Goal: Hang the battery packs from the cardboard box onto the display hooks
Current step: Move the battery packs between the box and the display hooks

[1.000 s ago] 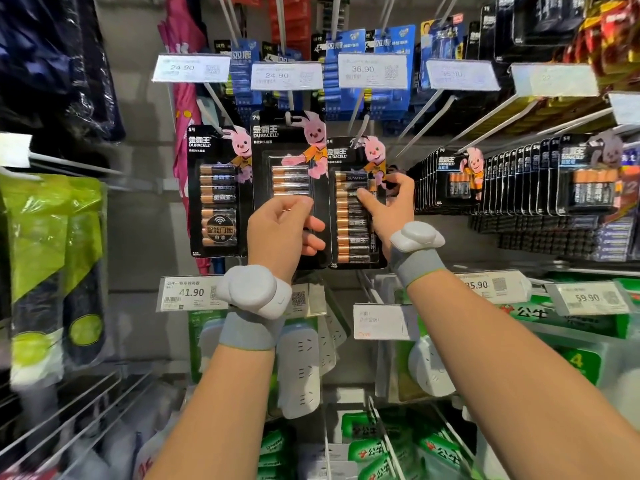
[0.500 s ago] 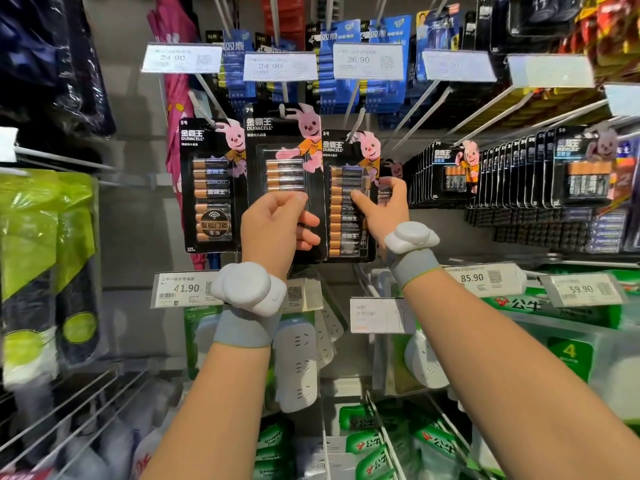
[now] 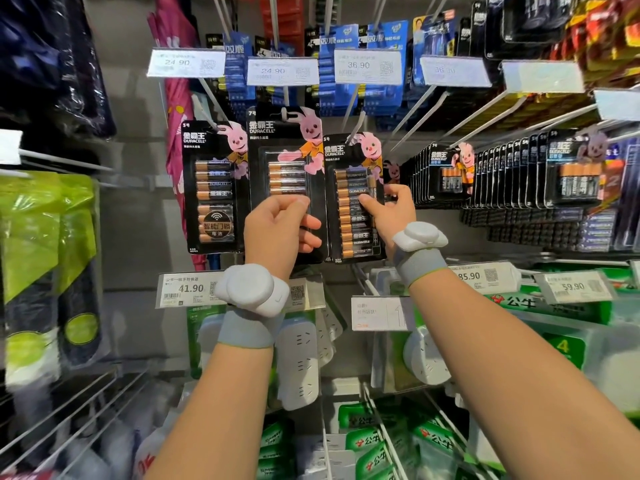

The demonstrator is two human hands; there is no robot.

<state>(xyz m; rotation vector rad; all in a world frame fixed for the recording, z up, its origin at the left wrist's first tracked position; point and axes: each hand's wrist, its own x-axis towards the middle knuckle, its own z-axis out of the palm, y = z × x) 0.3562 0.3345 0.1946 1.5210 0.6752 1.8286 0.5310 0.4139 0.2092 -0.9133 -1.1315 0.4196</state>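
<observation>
Battery pack (image 3: pixel 285 147) in the middle sits high against the display, gripped low by the left hand (image 3: pixel 277 230); the right hand (image 3: pixel 393 213) pinches a second pack (image 3: pixel 346 157) beside it. Hanging is in hand; next, each hang hole probably needs sliding fully onto its hook (image 3: pixel 354 114)

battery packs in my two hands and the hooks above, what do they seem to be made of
Middle battery pack, in the left hand: printed black card, slightly glossy, with a clear plastic blister over the cells, judging by glints. Right battery pack, in the right hand: same look. Display hooks: thin pale straight rods, probably coated metal wire; plastic cannot be ruled out.
</observation>
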